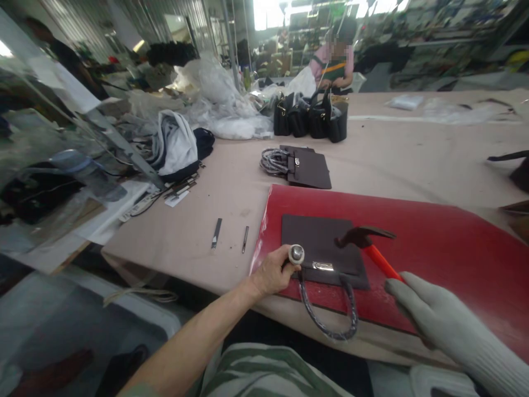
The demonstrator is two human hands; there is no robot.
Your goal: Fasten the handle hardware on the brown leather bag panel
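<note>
My bare left hand (276,270) is closed round a short tool with a round metal top (296,253), upright at the left part of a dark bag panel (316,237). The panel lies on a red mat (417,248). Beside the tool is a metal clasp (323,267), and a wrapped handle (328,332) loops over the mat's front edge. In a pale glove, my right hand (417,300) grips a hammer (378,256) by its orange handle. The hammer head is raised above the panel's right side.
A blade (216,234) and a thin metal tool (245,239) lie left of the mat. Behind it are more dark panels (312,168) with wrapped handles, then black bags (309,118). Plastic wrap (223,102) is heaped at the back left. A person (334,63) sits beyond the table.
</note>
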